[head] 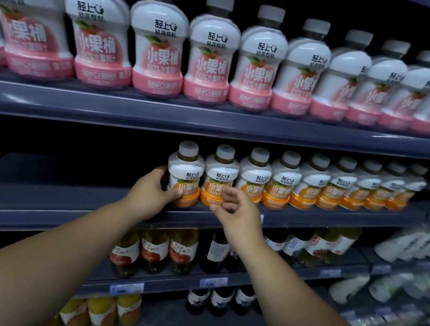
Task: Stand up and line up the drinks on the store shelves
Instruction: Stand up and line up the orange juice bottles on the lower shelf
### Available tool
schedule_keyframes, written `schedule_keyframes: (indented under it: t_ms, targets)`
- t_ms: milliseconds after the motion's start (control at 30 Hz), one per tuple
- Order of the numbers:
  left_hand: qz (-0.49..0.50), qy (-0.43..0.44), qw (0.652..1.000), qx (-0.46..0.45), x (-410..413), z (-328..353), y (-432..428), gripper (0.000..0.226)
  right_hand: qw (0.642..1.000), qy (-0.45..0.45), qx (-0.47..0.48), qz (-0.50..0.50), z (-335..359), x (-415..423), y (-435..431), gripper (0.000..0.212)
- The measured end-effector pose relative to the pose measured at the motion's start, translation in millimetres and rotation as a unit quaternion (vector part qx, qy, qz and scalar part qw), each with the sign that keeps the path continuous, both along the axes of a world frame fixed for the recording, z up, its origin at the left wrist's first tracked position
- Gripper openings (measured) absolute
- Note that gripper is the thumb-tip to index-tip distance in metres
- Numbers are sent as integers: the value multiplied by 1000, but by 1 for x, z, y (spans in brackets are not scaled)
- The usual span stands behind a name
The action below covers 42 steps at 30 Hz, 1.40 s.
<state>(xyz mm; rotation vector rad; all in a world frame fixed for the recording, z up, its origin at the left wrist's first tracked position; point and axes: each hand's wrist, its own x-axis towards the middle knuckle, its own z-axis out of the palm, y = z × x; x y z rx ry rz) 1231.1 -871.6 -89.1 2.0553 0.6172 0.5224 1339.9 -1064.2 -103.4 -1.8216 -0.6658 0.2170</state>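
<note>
A row of white bottles with orange labels stands upright along the front of the middle shelf (56, 209). My left hand (149, 194) grips the leftmost orange bottle (186, 170) at its left side and base. My right hand (237, 210) hovers in front of the second orange bottle (218, 176), fingers apart, fingertips near its lower label. Whether they touch it is unclear. On the shelf above, a full row of pink-labelled bottles (159, 46) stands upright.
The middle shelf left of the orange row is bare dark board. Lower shelves hold glass juice bottles (154, 249), dark bottles (209, 300) and yellow drinks (100, 315). More white containers (412, 243) fill the shelving at the right.
</note>
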Motion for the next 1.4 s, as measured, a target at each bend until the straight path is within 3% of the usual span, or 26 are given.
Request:
schedule_keyframes:
  t_ms: [167,300,367,467,633,733,867,1100,1267,1400]
  targets:
    - [44,-59,997,12,-5,-4,-17,64,999,-25,-5,-42,1,13,-18,48]
    - [145,-128,979,68,-13,4,-40,49,998,-53,-5,-43,6,26,-38,53]
    - [148,-132,973,122,-11,13,-59,46,997,-60,-12,-41,10,36,-51,55]
    - [110,-102,967,205,4,26,-95,51,998,-50,-23,-6,18,53,-72,58]
    - [25,2,927,375,46,37,-144,65,987,-87,-123,55,38,80,-106,90]
    - [34,77,906,415,66,46,-163,72,971,-151,-179,52,54,96,-119,81]
    - [72,103,893,432,85,64,-174,73,959,-229,-165,21,82,119,-131,62]
    - [114,147,882,433,108,91,-177,72,961,-222,-163,38,104,151,-125,78]
    - [104,206,894,384,121,98,-172,76,964,-175,-176,92,91,150,-118,88]
    - [83,252,895,359,128,94,-164,81,946,-242,-200,81,75,142,-110,78]
